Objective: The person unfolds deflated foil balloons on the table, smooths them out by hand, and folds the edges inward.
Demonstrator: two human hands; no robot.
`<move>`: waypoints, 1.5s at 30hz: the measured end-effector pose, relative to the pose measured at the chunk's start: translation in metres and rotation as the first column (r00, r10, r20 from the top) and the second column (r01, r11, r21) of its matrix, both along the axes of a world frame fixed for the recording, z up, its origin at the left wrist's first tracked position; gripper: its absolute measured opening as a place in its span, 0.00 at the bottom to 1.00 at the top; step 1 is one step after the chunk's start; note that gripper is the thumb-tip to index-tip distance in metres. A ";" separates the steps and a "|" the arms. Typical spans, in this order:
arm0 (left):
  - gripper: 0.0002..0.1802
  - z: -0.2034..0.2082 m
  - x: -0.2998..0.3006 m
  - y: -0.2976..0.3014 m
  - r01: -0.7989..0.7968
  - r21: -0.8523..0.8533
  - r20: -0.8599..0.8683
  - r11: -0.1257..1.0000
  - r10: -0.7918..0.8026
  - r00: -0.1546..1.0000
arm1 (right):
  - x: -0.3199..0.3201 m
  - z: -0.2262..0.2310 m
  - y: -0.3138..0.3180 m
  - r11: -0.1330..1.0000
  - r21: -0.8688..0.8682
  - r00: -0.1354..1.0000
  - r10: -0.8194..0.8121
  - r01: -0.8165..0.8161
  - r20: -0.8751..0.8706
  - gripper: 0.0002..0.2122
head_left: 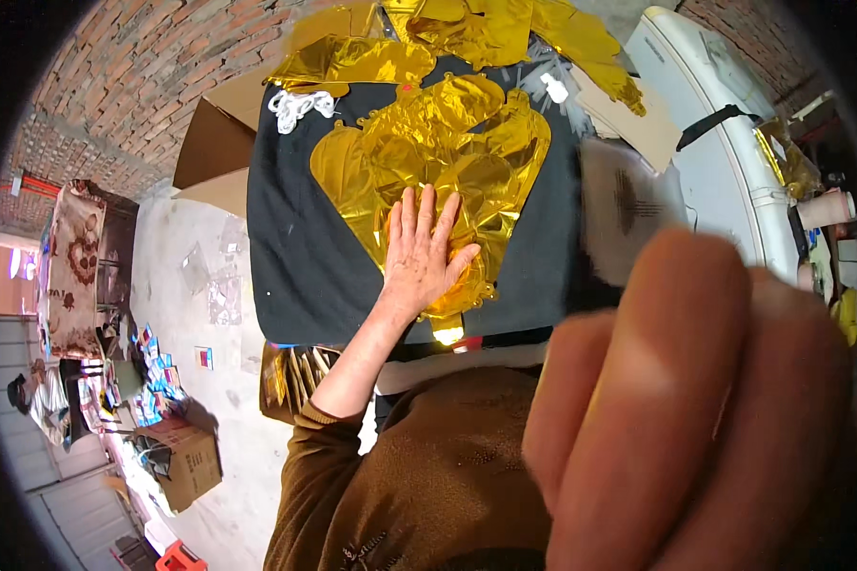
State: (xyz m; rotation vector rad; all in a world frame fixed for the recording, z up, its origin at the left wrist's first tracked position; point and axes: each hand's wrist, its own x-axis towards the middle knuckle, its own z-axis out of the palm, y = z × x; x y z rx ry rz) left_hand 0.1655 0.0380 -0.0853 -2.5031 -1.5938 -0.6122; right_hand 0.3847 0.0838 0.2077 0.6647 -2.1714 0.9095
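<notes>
Flat and uninflated, a shiny gold foil balloon (438,143) lies on the black cloth-covered table (290,219) in front of me. My left hand (424,252) rests palm down on its narrower near part, fingers stretched out and a little apart. Very close to the camera, at the lower right, looms my right hand (676,409). Its fingers are bent and pressed together; whatever they may hold is hidden. More gold foil pieces (352,62) are heaped along the table's far edge.
A bundle of white string (300,109) sits at the table's far left corner, near an open cardboard box (219,143). Clear plastic strips (552,90) lie far right, beside a white appliance (705,114). Another box (181,457) stands on the floor at left.
</notes>
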 end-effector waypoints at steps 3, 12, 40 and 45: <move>0.44 -0.002 -0.016 -0.025 -0.031 -0.069 0.024 0.997 0.033 0.999 | -0.034 -0.012 -0.048 0.996 -0.014 0.996 -0.084 0.084 -0.003 0.04; 0.46 -0.005 -0.027 -0.044 -0.004 0.006 0.122 1.000 0.003 0.993 | -0.017 -0.027 -0.154 0.886 -0.051 0.888 -0.460 0.460 0.013 0.02; 0.30 -0.054 -0.048 -0.035 0.154 -0.083 0.348 0.985 -0.116 0.930 | -0.078 -0.323 -0.184 0.446 0.422 0.293 -0.878 0.789 0.379 0.29; 0.25 -0.051 -0.043 -0.026 0.112 0.005 0.245 0.994 -0.110 0.963 | -0.075 -0.339 -0.178 0.382 0.499 0.280 -0.922 0.778 0.269 0.31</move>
